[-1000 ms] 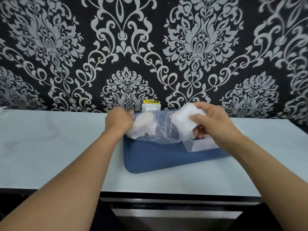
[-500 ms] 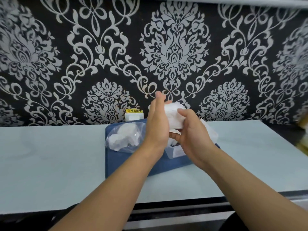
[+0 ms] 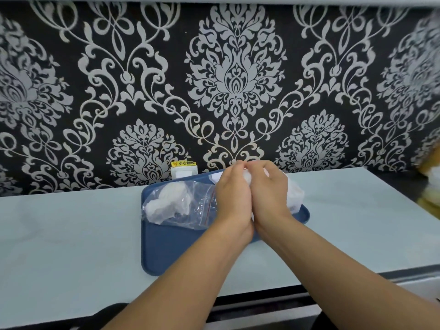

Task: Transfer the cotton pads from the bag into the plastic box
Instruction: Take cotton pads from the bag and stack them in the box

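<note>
Cotton pads pressed between both hands above the plastic box.
Left hand and right hand curl together around the white stack; the clear bag with more pads lies on the blue tray.

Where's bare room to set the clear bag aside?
Bare patches: the pale countertop left of the blue tray, the countertop right of it, and the tray's near half. Crowded: the tray's far half, with the clear plastic bag of cotton pads, left hand and right hand.
</note>
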A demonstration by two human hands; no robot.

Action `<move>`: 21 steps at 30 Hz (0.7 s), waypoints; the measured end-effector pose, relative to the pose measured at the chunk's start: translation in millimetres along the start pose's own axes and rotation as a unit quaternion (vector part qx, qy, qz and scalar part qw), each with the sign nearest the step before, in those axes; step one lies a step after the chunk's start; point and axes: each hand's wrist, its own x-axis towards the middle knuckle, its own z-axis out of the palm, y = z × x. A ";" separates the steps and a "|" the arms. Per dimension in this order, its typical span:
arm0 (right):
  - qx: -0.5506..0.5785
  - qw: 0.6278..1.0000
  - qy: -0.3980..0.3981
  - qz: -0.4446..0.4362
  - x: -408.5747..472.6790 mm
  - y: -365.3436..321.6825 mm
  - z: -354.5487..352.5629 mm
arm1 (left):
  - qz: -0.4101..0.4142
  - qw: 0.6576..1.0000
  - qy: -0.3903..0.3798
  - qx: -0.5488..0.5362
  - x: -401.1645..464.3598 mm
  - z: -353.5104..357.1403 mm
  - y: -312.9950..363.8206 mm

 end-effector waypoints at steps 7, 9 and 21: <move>-0.181 0.978 -0.016 -0.106 6.9 -0.9 -5.9 | -0.067 0.994 -0.003 -0.080 5.9 1.0 -6.0; -0.306 0.933 -0.065 -0.178 4.4 -0.2 -7.1 | -0.098 0.989 -0.017 -0.107 13.9 -2.9 -5.0; -0.276 0.914 -0.288 -0.068 33.3 -19.3 -53.6 | -0.124 0.987 -0.099 0.006 24.3 -14.7 17.6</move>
